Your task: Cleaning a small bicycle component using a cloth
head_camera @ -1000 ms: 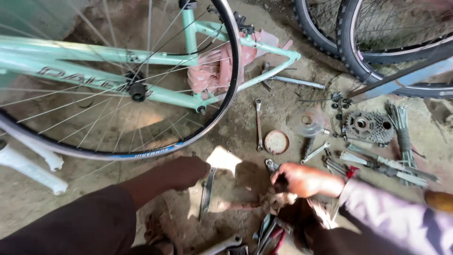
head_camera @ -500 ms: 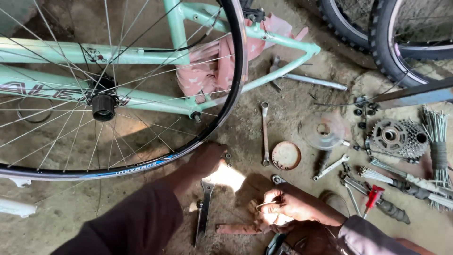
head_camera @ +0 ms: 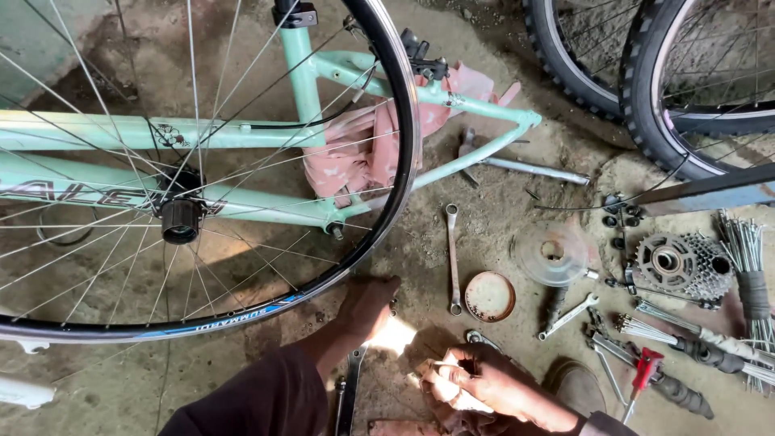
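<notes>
A bicycle wheel with a black rim [head_camera: 242, 319], thin spokes and a dark hub [head_camera: 179, 220] stands in front of a mint green bike frame [head_camera: 242, 133]. My left hand [head_camera: 367, 307] reaches out of a dark sleeve, its fingers curled at the rim's lower edge. My right hand [head_camera: 484, 383] is low and nearer to me, closed around a small pale scrap [head_camera: 452, 387] that looks like cloth. A bright patch of sunlit ground lies between the two hands.
On the dirt floor lie a long spanner [head_camera: 452, 258], a round rusty lid [head_camera: 490, 296], a clear plastic disc [head_camera: 553, 254], a sprocket cassette [head_camera: 682, 265], a spoke bundle [head_camera: 747, 258] and a red-handled tool [head_camera: 646, 367]. Pink cloth [head_camera: 355, 153] hangs on the frame. Two tyres [head_camera: 646, 89] stand top right.
My view has drifted so the wheel sits lower and more to the right. My left hand has moved from the ground up to the rim. My right hand has shifted left and nearer to me.
</notes>
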